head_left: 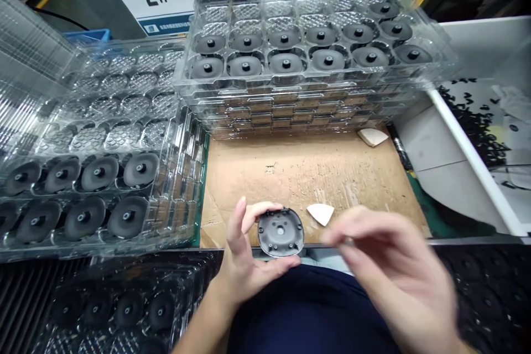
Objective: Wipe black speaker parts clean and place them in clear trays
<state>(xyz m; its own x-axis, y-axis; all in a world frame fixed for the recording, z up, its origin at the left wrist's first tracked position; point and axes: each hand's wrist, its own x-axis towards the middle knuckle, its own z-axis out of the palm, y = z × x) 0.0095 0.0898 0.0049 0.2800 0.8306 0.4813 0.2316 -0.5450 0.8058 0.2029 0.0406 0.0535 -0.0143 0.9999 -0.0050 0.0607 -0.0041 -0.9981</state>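
My left hand [243,257] grips a round dark grey plastic disc [281,232] by its rim, flat face up, with small holes and a centre opening showing. It is held just above the front edge of the cardboard sheet [298,171]. My right hand [390,271] hovers to the right of the disc, blurred by motion; its fingers are drawn together near a small thin object at the fingertips [346,241] that I cannot make out. A white wedge-shaped piece [320,213] lies on the cardboard just beyond the disc.
A stack of clear blister trays [315,94] with dark discs stands at the back under a "3#" sign. Another tray stack [103,177] sits left by a "2#" sign. A white bin [481,149] holds small black parts at right. More trays lie lower left [124,304].
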